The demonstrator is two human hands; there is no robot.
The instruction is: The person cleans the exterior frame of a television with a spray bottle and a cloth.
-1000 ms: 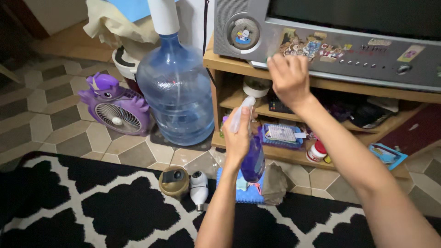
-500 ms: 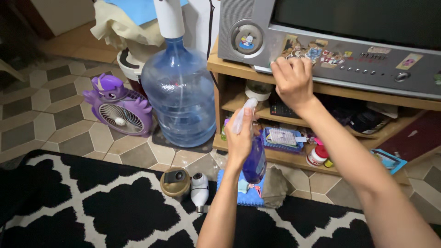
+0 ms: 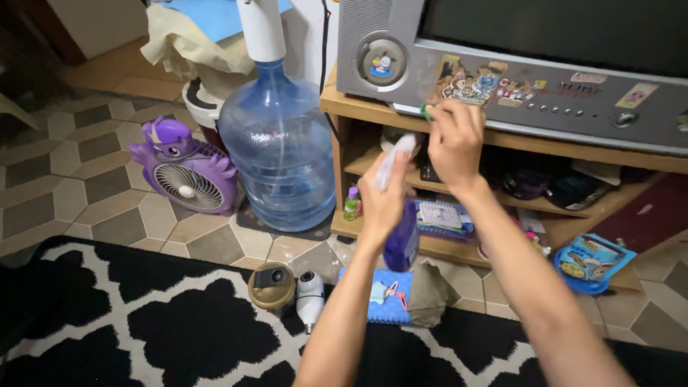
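Note:
My left hand [image 3: 383,201] grips a spray bottle [image 3: 401,240] of purple liquid with a white nozzle, held upright in front of the wooden stand [image 3: 344,107]. My right hand [image 3: 453,140] is closed around a small green item [image 3: 427,110] and presses it at the lower front edge of the grey television [image 3: 401,72], just under several stickers [image 3: 476,80].
A large blue water jug [image 3: 278,154] with a white pump stands left of the stand, beside a purple fan [image 3: 185,175]. A round tan gadget [image 3: 271,284], a white device [image 3: 310,292] and a blue cloth [image 3: 387,295] lie at the black-and-white rug's [image 3: 143,322] edge. The shelves hold clutter.
My left hand has lifted the spray bottle up and right, closer to my right hand. My right hand has slid slightly down along the television's lower edge, and the green item now shows.

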